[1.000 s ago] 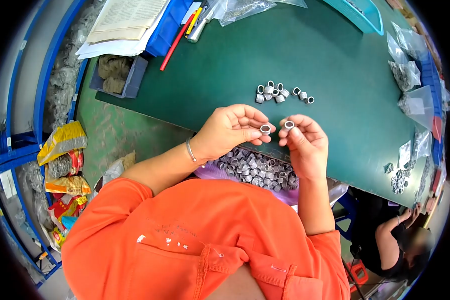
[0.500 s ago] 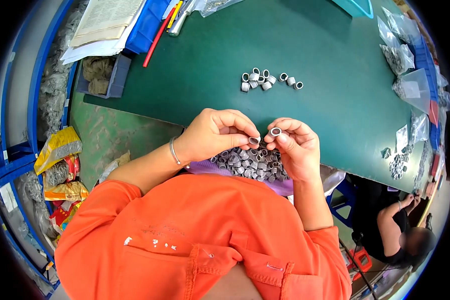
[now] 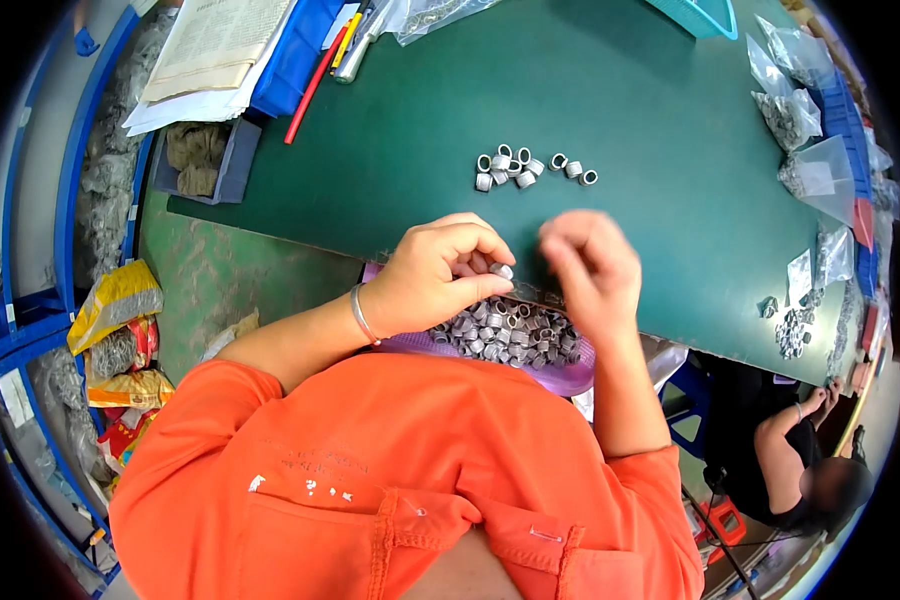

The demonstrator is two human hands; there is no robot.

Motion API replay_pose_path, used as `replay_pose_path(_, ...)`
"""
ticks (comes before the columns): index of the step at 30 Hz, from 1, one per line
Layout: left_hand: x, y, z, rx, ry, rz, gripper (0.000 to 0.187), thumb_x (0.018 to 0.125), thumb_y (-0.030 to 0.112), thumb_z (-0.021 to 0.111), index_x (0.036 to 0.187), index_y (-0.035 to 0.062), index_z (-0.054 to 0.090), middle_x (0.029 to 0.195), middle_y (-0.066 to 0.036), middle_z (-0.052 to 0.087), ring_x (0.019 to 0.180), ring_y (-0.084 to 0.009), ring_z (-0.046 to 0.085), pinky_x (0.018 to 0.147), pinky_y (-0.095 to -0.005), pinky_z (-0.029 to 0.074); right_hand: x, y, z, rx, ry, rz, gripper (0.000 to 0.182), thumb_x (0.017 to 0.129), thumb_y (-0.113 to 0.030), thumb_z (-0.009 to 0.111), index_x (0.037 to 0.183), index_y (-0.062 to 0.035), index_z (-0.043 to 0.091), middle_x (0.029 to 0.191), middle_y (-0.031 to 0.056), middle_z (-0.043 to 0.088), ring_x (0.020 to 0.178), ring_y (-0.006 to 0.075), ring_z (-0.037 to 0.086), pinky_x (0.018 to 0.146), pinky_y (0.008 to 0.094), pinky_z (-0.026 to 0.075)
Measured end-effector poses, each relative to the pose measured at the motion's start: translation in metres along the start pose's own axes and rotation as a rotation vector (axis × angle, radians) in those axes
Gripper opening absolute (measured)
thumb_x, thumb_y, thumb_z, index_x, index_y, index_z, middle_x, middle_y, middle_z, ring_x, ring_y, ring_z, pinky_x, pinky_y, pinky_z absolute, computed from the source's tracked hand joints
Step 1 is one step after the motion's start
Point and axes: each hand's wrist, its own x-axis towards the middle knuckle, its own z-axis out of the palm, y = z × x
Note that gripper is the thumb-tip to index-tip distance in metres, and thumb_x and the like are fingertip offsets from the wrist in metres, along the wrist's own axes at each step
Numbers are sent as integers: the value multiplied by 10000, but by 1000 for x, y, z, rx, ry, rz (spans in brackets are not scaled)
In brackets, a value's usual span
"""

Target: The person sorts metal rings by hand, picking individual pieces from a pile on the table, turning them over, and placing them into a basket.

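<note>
My left hand (image 3: 438,262) pinches a small metal ring (image 3: 501,271) between thumb and fingertips, at the table's near edge. My right hand (image 3: 595,265), blurred, is just to the right with its fingers curled; what it may hold cannot be made out. Below both hands a purple basin (image 3: 582,372) holds a heap of grey metal rings (image 3: 510,332). Farther up on the green table (image 3: 400,150) lies a loose group of several rings (image 3: 513,168), some standing with their openings showing.
Papers (image 3: 210,55), a blue bin (image 3: 295,60), a red pen (image 3: 310,100) and a grey box (image 3: 232,165) are at the upper left. Bags of parts (image 3: 790,115) line the right side. A co-worker (image 3: 780,450) sits at the lower right.
The ring that showed in my right hand is no longer visible there, and that hand has risen slightly and blurred. My left hand still pinches a ring, now turned differently.
</note>
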Motion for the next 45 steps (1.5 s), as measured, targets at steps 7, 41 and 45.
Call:
replay_pose_path(7,-2,-10,-5,47,184,55,159,753,-50,658,889,-7,589,906,-49,535,750,-78,555,627,-195,477,32,36,-9,-415,181,-15,165,740,-2,626,897,-7,577,899,167,537,834,343,531,724,394,443)
replay_pose_path(41,6,-31,-22,319,550,220,125,797,70,628,864,16,537,775,-38,522,606,-81,546,536,-217,457,62,45,20,20,97,-23,141,808,54,519,938,16,557,853,43,557,699,105,517,636,224,434)
replay_pose_path(45,5,-25,-22,333,554,218,108,794,59,626,860,19,551,791,-39,542,602,-80,571,542,-208,466,63,40,17,19,129,-88,157,804,63,514,948,18,558,875,61,558,727,119,525,654,234,441)
